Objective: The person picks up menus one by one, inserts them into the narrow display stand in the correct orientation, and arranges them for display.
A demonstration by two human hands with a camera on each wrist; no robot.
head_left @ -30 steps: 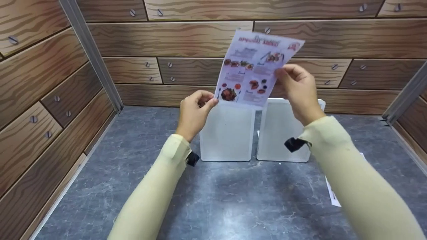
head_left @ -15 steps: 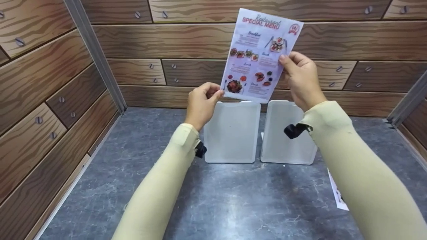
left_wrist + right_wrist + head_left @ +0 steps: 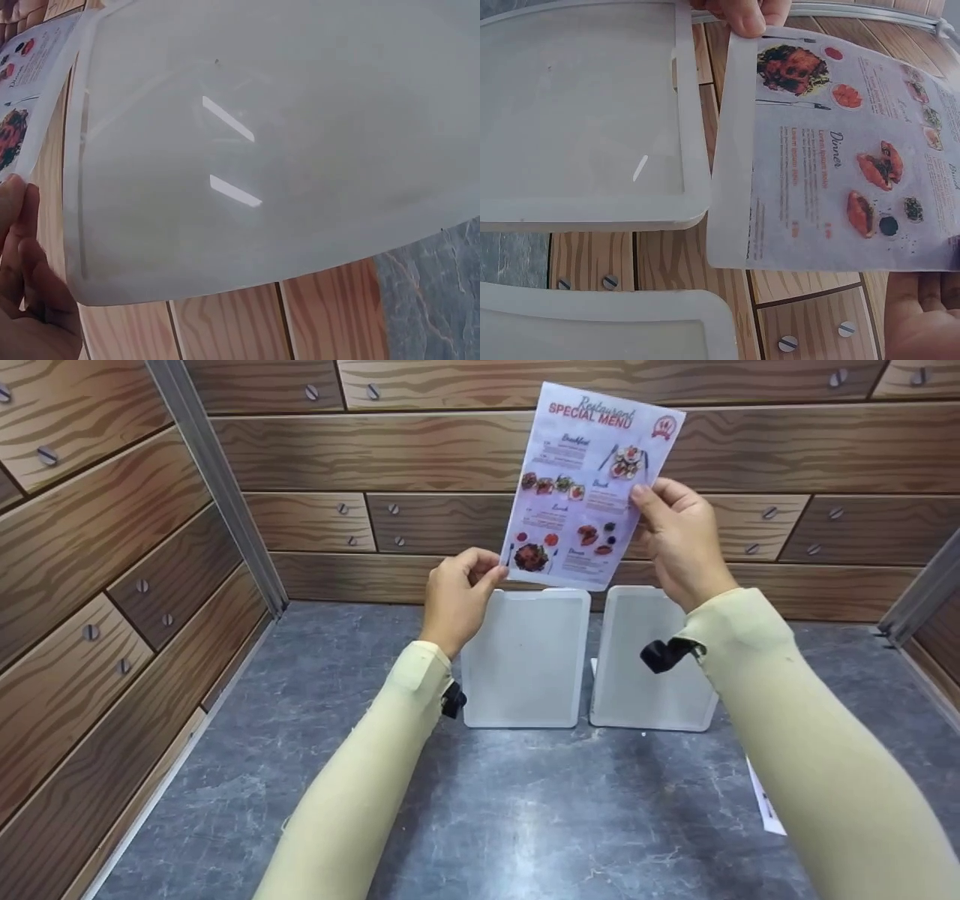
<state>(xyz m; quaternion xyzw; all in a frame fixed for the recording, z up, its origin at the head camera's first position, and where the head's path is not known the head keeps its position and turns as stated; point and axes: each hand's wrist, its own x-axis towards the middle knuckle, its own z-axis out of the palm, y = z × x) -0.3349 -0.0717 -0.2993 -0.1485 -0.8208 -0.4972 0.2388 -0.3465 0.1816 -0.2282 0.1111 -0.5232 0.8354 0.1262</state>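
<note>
A printed menu sheet [image 3: 577, 510] headed "Restaurant SPECIAL MENU" is held up, tilted, above two upright frosted display holders. My left hand [image 3: 459, 598] pinches its lower left corner between thumb and fingers. At the sheet's right edge my right hand [image 3: 684, 540] grips it, thumb on the printed face and fingers behind. Below the sheet stand the left holder [image 3: 525, 660] and the right holder [image 3: 645, 675], the latter partly hidden by my right hand and wrist. In the right wrist view the sheet's white bottom margin [image 3: 731, 150] lies close beside the left holder's top edge [image 3: 694, 112].
Another white printed sheet [image 3: 766, 806] lies on the grey marbled table [image 3: 517, 810], mostly hidden under my right forearm. Wood-patterned panels [image 3: 450, 450] wall the back and sides, with metal corner posts [image 3: 225, 487]. A black wrist device [image 3: 664, 655] hangs below my right cuff.
The menu sheet has risen from in front of the holders' top edges to above them, both hands lifting with it. Over the last half second it has barely moved.
</note>
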